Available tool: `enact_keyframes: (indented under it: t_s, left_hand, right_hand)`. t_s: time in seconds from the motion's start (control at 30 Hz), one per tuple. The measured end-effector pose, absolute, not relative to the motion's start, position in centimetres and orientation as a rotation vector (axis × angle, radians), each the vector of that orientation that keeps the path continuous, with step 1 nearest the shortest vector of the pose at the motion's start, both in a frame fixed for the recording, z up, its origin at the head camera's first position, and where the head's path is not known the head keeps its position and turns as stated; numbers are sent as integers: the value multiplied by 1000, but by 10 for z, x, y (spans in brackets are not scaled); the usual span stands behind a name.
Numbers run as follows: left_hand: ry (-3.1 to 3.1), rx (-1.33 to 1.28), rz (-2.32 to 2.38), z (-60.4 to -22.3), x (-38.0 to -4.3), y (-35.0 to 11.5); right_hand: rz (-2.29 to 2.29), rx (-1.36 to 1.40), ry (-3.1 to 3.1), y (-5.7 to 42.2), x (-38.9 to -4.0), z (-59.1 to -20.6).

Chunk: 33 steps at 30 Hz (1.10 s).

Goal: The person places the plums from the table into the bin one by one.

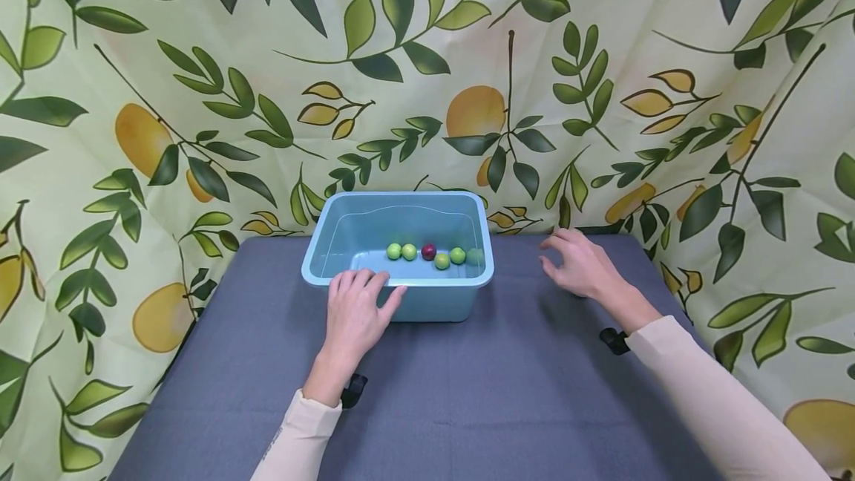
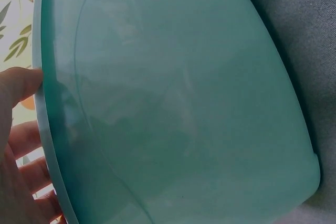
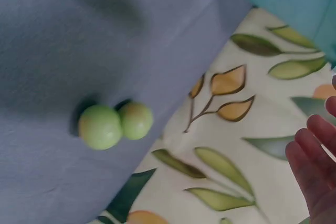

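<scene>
A light blue plastic basin [image 1: 407, 306] stands at the back of the table. Inside lie several small round green fruits [image 1: 441, 261] and one dark red fruit [image 1: 428, 252]. My left hand [image 1: 354, 310] holds the near rim, its fingers over the edge and its thumb touching the rim; the basin's outer wall [image 2: 184, 98] fills the left wrist view. To the right of the basin, my right hand [image 1: 580, 264] hovers over the table with loosely bent fingers and nothing in them. Two green fruits [image 3: 100, 127] lie together on the cloth in the right wrist view, apart from that hand.
A grey-blue cloth [image 1: 467, 399] covers the table. Behind it and along the sides hangs a leaf-patterned curtain [image 1: 414, 117], close behind the basin. Black straps or devices [image 1: 354, 390] sit at both wrists.
</scene>
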<state>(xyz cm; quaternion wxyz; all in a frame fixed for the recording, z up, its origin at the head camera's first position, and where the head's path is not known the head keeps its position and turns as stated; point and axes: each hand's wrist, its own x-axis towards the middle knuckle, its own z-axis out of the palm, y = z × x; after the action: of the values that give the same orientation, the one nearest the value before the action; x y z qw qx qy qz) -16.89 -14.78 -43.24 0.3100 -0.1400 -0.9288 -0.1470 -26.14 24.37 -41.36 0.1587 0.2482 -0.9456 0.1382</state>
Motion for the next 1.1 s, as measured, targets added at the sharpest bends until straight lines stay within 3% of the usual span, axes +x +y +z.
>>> enact_keyframes:
  t_s: [1.1]
  left_hand:
    - [-2430,-382,-393,-433,-168,-147]
  right_hand:
    - [495,343,-2992,307,-261,-473]
